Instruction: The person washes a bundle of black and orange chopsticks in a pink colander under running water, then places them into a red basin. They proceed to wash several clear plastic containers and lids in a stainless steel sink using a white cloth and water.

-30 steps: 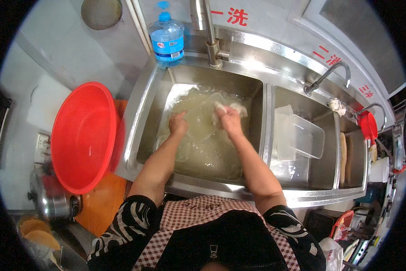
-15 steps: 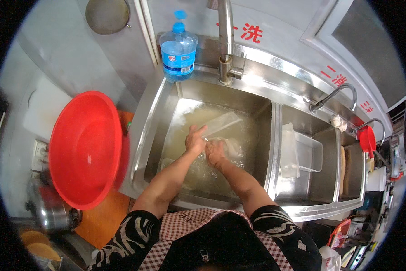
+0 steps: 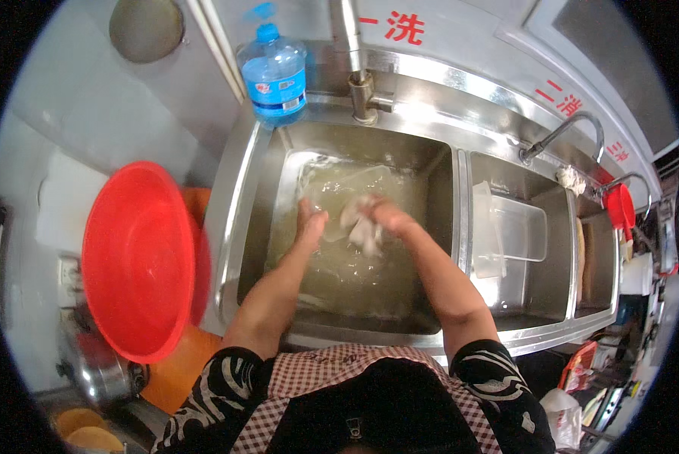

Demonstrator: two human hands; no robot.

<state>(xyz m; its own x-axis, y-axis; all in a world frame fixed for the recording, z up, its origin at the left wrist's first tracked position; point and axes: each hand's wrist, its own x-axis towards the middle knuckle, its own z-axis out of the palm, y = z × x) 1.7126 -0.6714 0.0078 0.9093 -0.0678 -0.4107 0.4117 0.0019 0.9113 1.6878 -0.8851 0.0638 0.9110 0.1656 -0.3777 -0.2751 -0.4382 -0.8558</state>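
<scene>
Cloudy water fills the large left basin (image 3: 256,250) of a steel sink. In it lies a clear plastic container (image 3: 355,178), partly under water and hard to outline. My left hand (image 3: 310,225) grips its near left edge, the fingertips partly lost in the water and glare. A wet white cloth (image 3: 364,227) hangs bunched from my right hand (image 3: 389,215), which is closed on it just over the container and smeared by motion.
A steel tap (image 3: 362,98) rises behind the basin, beside a blue pump bottle (image 3: 275,83). To the left leans a red plastic tub (image 3: 139,261). The middle basin (image 3: 525,306) holds clear plastic containers (image 3: 522,227). A red ladle (image 3: 619,204) hangs far right.
The container has gone from tilted up to lying lower in the water. My right hand has lifted and moved right with the cloth; my left hand has shifted slightly left.
</scene>
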